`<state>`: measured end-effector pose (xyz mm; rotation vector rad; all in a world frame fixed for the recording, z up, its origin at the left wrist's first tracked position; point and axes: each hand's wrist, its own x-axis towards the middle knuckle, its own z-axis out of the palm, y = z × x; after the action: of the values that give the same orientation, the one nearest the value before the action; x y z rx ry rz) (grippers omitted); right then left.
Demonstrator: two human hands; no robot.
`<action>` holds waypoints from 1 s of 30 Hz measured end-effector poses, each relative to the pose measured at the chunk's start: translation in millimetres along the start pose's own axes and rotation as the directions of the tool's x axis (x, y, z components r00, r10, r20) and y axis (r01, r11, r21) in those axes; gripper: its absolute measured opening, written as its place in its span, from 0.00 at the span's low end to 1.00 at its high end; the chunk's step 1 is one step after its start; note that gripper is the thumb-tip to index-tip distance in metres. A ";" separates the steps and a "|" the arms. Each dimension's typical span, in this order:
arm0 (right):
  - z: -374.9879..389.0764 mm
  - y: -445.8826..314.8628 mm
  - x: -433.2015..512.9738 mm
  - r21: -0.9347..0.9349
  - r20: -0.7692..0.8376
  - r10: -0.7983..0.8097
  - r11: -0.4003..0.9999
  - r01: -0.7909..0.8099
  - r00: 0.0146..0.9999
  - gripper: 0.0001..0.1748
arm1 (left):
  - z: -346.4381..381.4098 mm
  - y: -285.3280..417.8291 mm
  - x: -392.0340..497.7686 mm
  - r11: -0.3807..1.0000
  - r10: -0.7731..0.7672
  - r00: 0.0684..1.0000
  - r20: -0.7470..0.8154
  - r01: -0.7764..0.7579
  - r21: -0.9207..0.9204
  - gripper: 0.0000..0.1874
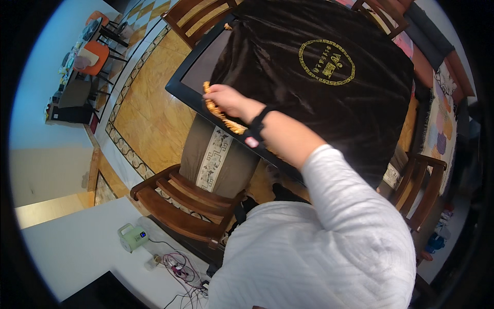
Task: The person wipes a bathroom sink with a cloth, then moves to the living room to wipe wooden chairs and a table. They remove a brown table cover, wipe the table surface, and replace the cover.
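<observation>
My right hand [225, 99] reaches forward and left, its fingers closed on the gold fringe [227, 123] along the edge of a dark brown velvet cover [266, 73]. A black band circles the wrist. Most of the table is under this cover, which bears a round gold emblem [327, 62] with writing. At the left, a grey strip of tabletop [202, 63] and its dark rim [174, 85] lie bare. Loose folds run through the cloth near the hand. My left hand is out of view.
A wooden chair [185, 204] with a patterned cushion [220, 158] stands close on my left. Other wooden chairs [198, 19] surround the table. Behind me, a white surface [85, 239] holds a green electric kettle [133, 237] and tangled cables [179, 266]. A sofa [428, 38] stands at far right.
</observation>
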<state>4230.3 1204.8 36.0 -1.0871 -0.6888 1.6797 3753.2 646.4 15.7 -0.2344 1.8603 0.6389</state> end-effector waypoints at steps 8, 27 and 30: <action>49.5 100.3 15.6 -0.338 -0.153 0.014 0.939 -0.066 0.988 0.23 | -29.0 10.4 -3.6 0.999 -0.007 1.000 -0.016 0.008 0.036 0.31; -159.6 158.6 -519.9 -0.791 -0.596 -0.572 0.294 -0.537 0.564 0.13 | -153.6 124.9 124.8 0.925 0.077 0.958 0.275 -0.171 0.338 0.33; -168.8 166.2 -525.5 -0.846 -0.493 -0.670 0.222 -0.485 0.555 0.09 | -167.4 128.8 119.9 0.930 0.110 0.968 0.227 -0.181 0.320 0.31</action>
<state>4373.1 647.4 3.0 -2.4592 -1.1404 0.0380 3514.4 681.7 -11.0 0.1933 1.7620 0.4139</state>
